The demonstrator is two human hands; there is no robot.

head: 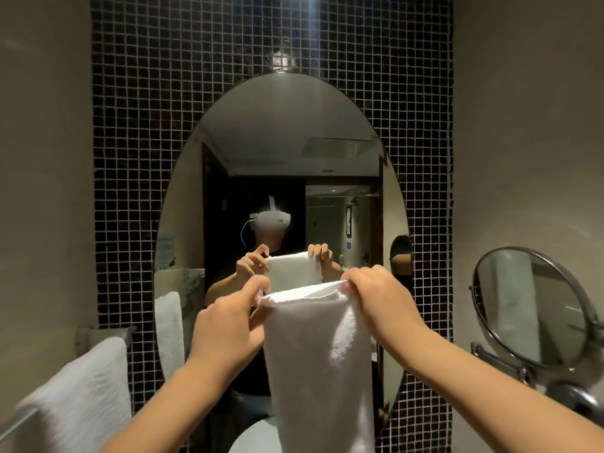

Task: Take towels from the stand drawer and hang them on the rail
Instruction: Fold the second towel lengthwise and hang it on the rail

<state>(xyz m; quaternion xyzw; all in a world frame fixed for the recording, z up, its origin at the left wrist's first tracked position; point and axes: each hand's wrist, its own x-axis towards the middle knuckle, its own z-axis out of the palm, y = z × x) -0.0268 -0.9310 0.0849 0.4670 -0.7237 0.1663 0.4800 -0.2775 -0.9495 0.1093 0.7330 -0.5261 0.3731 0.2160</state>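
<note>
I hold a white towel [318, 361] up in front of me by its top edge, and it hangs straight down, folded lengthwise. My left hand [228, 322] pinches the top left corner. My right hand [376, 295] pinches the top right corner. At the lower left, the rail [19, 420] runs along the left wall to a metal bracket [98, 335]. Another white towel [78, 397] hangs draped over that rail. The stand drawer is out of view.
An oval mirror [281, 158] on a dark mosaic-tile wall [137, 93] faces me and reflects my hands, the towel and the room behind. A round swing-arm mirror [529, 305] juts from the right wall. A white basin rim [251, 436] shows at the bottom.
</note>
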